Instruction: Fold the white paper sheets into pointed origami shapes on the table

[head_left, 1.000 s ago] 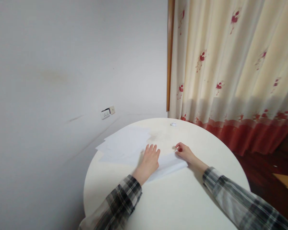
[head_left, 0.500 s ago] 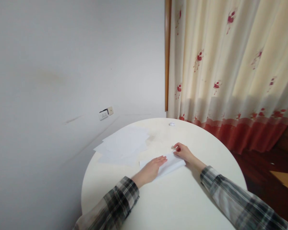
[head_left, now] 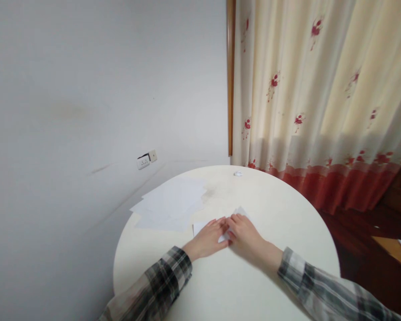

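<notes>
Round white bench [head_left: 227,285] by a pale wall [head_left: 87,80], and around its middle a folded-looking white paper sheet [head_left: 198,227] sits under both hands. Left hand [head_left: 207,239] has its fingers laid out flat, thumb apart; right hand [head_left: 246,234] has curled fingers, can't tell if they're pinching. Probably super light, easy to crease, kinda slidey, so I'd grab the edges. Overlapping loose white sheets [head_left: 172,203] lie off left, crumpled white paper ball [head_left: 238,174] at the far side. No readable writing or brands.
</notes>
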Demonstrator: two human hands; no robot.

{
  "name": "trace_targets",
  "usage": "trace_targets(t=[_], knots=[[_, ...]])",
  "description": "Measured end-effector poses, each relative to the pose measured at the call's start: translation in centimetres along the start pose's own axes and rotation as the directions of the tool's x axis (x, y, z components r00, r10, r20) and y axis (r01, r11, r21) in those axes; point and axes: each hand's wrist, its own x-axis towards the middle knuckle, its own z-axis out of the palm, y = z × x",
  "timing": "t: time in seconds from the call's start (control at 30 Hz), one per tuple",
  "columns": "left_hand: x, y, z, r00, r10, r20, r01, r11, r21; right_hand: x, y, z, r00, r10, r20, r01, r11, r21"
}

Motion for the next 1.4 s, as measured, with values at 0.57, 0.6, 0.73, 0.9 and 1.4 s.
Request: trace_targets(t=[0.57, 0.6, 0.73, 0.9, 1.4], knots=[[-0.4, 1.6, -0.3, 1.000, -0.003, 0.013, 0.003, 0.999, 0.038, -8.9, -0.9, -3.3, 0.983, -0.077, 0.168, 0.052, 0.988, 0.145], [-0.4, 1.5, -0.4, 1.000, -0.005, 0.014, 0.004, 0.999, 0.040, -9.0, -0.8, -3.3, 0.983, -0.073, 0.166, 0.048, 0.988, 0.150], [-0.7, 1.4, -0.4, 1.000, -0.001, 0.007, 0.001, 0.999, 0.039, -9.2, -0.3, -3.4, 0.987, -0.044, 0.157, 0.024, 0.992, 0.123], [-1.0, 1.1, -0.3, 1.000, -0.006, 0.011, 0.005, 1.000, 0.030, -9.7, 0.9, -3.4, 0.991, -0.011, 0.132, 0.002, 0.998, 0.069], [-1.2, 1.6, -0.7, 0.995, -0.008, -0.103, 0.017, 0.996, 0.086, -8.3, 2.9, -3.9, 0.993, 0.083, 0.084, -0.076, 0.993, -0.086]])
